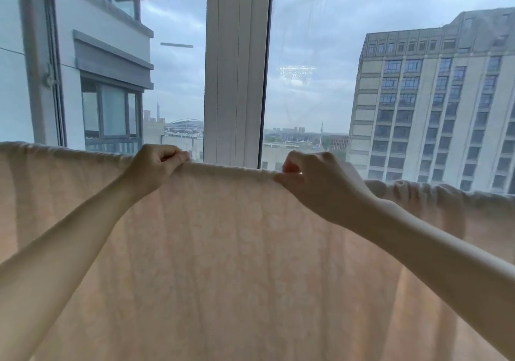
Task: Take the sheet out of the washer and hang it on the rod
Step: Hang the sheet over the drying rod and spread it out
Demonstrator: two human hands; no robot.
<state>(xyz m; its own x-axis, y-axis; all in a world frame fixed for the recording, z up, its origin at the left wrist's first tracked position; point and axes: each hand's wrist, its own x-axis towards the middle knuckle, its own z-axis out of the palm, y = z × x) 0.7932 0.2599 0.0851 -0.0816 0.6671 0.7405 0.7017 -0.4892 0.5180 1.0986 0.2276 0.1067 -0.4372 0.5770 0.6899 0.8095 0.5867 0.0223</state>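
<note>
While the sheet hangs draped, left hand and right hand pinch its top fold.
Fingers clamped on cloth; hanging looks done, only smoothing seemingly left.

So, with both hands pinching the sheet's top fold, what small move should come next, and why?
Probably slide the right hand rightward along the sheet: its top is smooth between the hands but bunched beyond the right one. The left hand could anchor.

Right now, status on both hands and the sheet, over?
Left hand and right hand both pinching top fold. Pale peach patterned fabric sheet hanging, bunched at right. Rod hidden under fabric; nothing blocking.
</note>
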